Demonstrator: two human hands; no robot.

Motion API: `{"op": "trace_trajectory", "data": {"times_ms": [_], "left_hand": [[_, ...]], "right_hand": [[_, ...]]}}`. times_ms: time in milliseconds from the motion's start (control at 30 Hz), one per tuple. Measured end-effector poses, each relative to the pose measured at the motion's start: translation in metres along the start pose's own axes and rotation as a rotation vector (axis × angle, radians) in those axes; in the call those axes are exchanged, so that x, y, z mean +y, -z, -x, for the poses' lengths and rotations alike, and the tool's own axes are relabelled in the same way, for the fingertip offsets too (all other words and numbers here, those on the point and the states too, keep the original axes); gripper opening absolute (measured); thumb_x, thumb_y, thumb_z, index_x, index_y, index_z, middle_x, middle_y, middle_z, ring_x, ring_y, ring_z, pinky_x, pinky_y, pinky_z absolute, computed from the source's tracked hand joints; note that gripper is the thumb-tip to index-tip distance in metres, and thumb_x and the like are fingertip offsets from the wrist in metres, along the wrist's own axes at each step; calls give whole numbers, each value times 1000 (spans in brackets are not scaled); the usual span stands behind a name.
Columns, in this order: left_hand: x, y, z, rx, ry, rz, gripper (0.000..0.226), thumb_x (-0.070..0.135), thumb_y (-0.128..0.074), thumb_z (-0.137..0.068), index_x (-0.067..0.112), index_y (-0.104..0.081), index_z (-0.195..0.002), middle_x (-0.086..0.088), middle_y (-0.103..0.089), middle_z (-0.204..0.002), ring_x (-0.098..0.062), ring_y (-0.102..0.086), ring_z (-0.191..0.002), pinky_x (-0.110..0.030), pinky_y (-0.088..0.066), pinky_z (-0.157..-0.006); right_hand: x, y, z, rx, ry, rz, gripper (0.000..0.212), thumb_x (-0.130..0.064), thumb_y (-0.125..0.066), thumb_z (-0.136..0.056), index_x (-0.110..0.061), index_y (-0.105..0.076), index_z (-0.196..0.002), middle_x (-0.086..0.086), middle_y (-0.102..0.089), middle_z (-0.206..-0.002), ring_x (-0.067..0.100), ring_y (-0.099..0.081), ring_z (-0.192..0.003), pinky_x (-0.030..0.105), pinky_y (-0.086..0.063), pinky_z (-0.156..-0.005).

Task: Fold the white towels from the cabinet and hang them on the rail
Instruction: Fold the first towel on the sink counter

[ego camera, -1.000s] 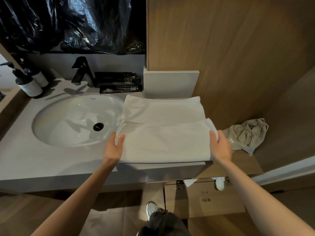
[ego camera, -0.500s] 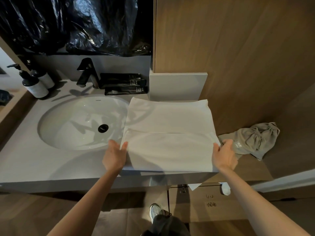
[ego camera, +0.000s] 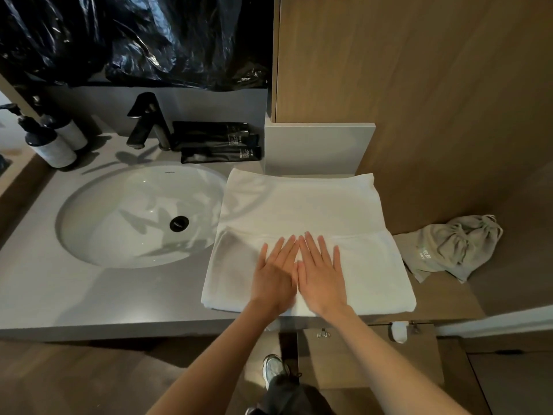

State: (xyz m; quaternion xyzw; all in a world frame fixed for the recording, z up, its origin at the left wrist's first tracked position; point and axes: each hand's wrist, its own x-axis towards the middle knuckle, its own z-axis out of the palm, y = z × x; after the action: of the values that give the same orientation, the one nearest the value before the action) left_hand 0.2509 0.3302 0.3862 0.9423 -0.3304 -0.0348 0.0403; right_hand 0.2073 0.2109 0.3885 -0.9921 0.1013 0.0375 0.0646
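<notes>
Towel (ego camera: 299, 202) lies flat on the counter (ego camera: 89, 295), right of the sink (ego camera: 119, 220), with its near part turned up over itself; the flap's edge runs across the middle. Its far edge meets the grey upstand (ego camera: 317, 148) and its left edge reaches the basin rim.

Left hand (ego camera: 273, 275) and right hand (ego camera: 321, 277) rest palm-down on the flap, side by side and touching, fingers straight and slightly spread, fingertips at the flap's edge. Neither grips anything.

Step in hand, as judged: smoothing the first fold. To do it well, sweep from the centre out to both sides, pressing the crease at the near edge and keeping the flap's edge parallel to the far hem. The flap's corners should be checked for square before any further fold. The right side looks a little wider than the left, so alignment needs attention.

Surroundings: a grey pouch (ego camera: 454, 247) sits just beside the towel's right edge and could be caught by an outward sweep. Black tubes (ego camera: 218, 142) lie near the far left corner, beside the tap (ego camera: 146, 121). Pump bottles (ego camera: 57, 148) stand well apart at far left. Any wet in the basin is a risk to the left edge; wetness cannot be told. No rail is in view.
</notes>
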Motion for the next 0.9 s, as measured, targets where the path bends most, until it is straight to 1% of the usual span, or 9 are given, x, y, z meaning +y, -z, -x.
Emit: {"op": "trace_trajectory", "data": {"times_ms": [100, 200, 300, 433, 567, 700, 767, 833, 900], "left_hand": [[-5, 2, 1, 17, 27, 112, 56, 39, -5, -98, 26, -7, -153, 6, -6, -161, -13, 2, -148, -41, 8, -118], [-21, 4, 6, 18, 89, 139, 54, 41, -11, -98, 37, -9, -152, 10, 4, -159, -11, 10, -147, -43, 11, -118], [-47, 10, 15, 39, 156, 154, 55, 43, -4, -96, 41, -9, -151, 9, 7, -159, -13, 14, -147, -41, 8, -120], [-70, 10, 27, 45, 187, 178, 56, 48, 1, -96, 39, -3, -152, 4, 11, -160, -13, 19, -146, -38, 8, -120], [-78, 8, 36, 54, 308, 270, 64, 53, 3, -94, 30, 0, -153, -1, 16, -159, -17, 18, -146, -37, 4, -120], [-81, 5, 40, 50, 384, 350, 65, 49, 2, -96, 19, 4, -154, -4, 17, -159, -18, 18, -146, -36, 2, -121], [-79, 5, 39, 62, 390, 362, 61, 44, -3, -98, 19, 4, -154, -4, 15, -160, -17, 16, -146, -35, 2, -121], [-79, 6, 39, 85, 393, 370, 62, 46, -3, -98, 19, 1, -154, -4, 12, -160, -16, 14, -147, -34, 2, -121], [-79, 5, 40, 90, 393, 375, 61, 46, -5, -99, 21, 1, -154, -3, 11, -161, -15, 12, -147, -34, 1, -121]], "right_hand": [[8, 1, 0, 2, 34, -34, 69, -52, 7, -92, -28, -7, -155, -6, 1, -162, 18, 7, -149, 42, 10, -118], [30, 6, 1, -26, 36, -24, 71, -65, 13, -88, -41, 0, -153, -10, 10, -161, 16, 14, -148, 43, 9, -120], [64, 11, 3, -49, -41, -1, 62, -67, 6, -91, -47, 9, -150, -12, 18, -160, 16, 23, -146, 44, 12, -119], [94, 17, 11, -49, -143, 11, 67, -72, 8, -87, -47, 10, -149, -7, 20, -160, 22, 27, -145, 43, 11, -120], [97, 17, 12, -95, -299, 9, 65, -76, 3, -85, -53, 18, -145, -7, 28, -157, 43, 22, -143, 55, 17, -112], [92, 24, 5, -197, -386, -47, 64, -69, -4, -92, -45, 19, -147, 5, 30, -157, 48, 27, -139, 64, 11, -113], [70, 31, 6, -117, -337, -20, 61, -55, -10, -98, -36, 12, -152, 12, 22, -159, 46, 24, -141, 63, 7, -115], [31, 34, 6, -31, -151, -36, 59, -45, -16, -102, -30, 7, -154, 10, 17, -161, 38, 22, -144, 57, 8, -117], [-13, 30, 1, -41, 22, -61, 58, -43, -16, -103, -28, 4, -155, 5, 16, -161, 30, 20, -146, 53, 10, -117]]}}
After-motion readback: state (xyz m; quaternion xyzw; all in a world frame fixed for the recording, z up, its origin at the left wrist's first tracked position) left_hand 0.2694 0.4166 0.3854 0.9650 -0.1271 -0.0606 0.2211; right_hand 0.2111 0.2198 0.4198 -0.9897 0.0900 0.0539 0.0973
